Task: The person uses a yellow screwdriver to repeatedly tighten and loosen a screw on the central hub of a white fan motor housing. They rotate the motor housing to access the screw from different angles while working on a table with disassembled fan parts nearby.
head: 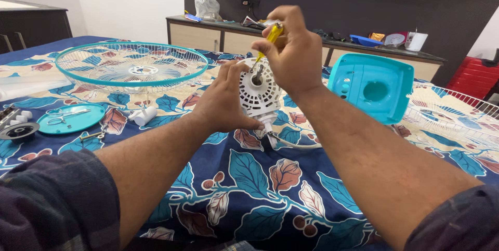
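Floral bedsheet (270,188), dark-walled room

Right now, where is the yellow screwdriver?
In the head view it is at top centre: the yellow screwdriver is gripped in the right hand, tip down on the white fan motor that the left hand steadies.

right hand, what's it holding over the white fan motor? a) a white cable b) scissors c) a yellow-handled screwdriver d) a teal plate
c: the right hand grips a yellow-handled screwdriver with its tip down at the white fan motor, which the left hand steadies.
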